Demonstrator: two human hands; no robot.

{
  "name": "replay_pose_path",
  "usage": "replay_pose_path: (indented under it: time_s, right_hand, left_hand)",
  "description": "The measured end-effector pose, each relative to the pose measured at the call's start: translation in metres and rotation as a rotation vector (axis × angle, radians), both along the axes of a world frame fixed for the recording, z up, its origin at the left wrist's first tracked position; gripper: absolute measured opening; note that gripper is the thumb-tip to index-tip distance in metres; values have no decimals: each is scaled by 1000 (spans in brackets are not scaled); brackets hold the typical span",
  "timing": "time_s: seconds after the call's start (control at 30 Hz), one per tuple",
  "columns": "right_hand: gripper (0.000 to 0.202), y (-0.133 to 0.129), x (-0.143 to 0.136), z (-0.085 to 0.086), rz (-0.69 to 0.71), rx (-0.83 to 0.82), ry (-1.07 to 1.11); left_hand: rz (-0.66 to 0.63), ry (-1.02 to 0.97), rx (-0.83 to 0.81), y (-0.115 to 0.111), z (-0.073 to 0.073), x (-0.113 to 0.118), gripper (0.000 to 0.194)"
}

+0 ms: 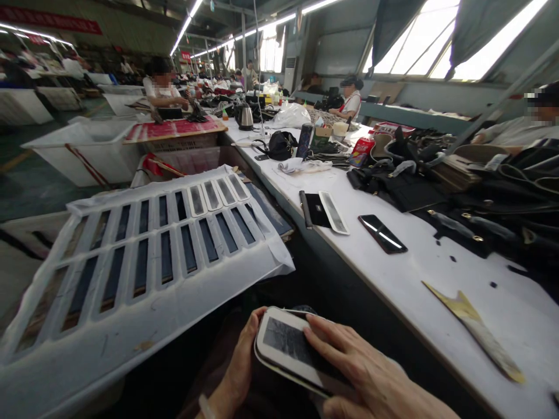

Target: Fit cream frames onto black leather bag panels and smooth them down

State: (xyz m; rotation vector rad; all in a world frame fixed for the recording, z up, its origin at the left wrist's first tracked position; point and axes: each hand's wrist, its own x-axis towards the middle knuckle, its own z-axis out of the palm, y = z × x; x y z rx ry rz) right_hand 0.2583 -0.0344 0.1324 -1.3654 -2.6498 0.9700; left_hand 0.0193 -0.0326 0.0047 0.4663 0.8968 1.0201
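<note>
Low in the head view, over my lap, is a rounded rectangular piece (286,339) with a pale border strip framing a dark middle. It looks like a bag part; its exact kind does not show. My left hand (239,364) grips its left end, fingertips at the far corner. Across the near right part lies my right hand (356,361), fingers pressing on the top face and thumb at the near edge. That hand hides the right end of the piece. Similar pale frames (212,195) lie on the white slotted sheet (244,270) to the left.
At right runs a white worktable (384,279) with a phone (382,234), a black-and-white flap piece (324,211), a yellowish strip (476,331) and piled black bags (463,215). A kettle (244,116) stands farther back. Several people work around; white bins (78,151) stand at left.
</note>
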Motion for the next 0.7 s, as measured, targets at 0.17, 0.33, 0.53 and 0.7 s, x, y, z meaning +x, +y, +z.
replay_pose_path:
  time_s: [0.17, 0.33, 0.53, 0.7]
  right_hand:
    - [54, 5, -4, -8, 19, 99, -16]
    - [42, 13, -14, -7, 12, 137, 5]
    - [15, 9, -37, -35, -60, 221, 192]
    - [29, 12, -55, -47, -5, 340, 206]
  left_hand:
    - [14, 36, 54, -2, 0, 1, 49]
    - [50, 28, 14, -3, -6, 5, 54]
    - [79, -75, -16, -3, -5, 10, 55]
    - [109, -116, -29, -1, -9, 10, 51]
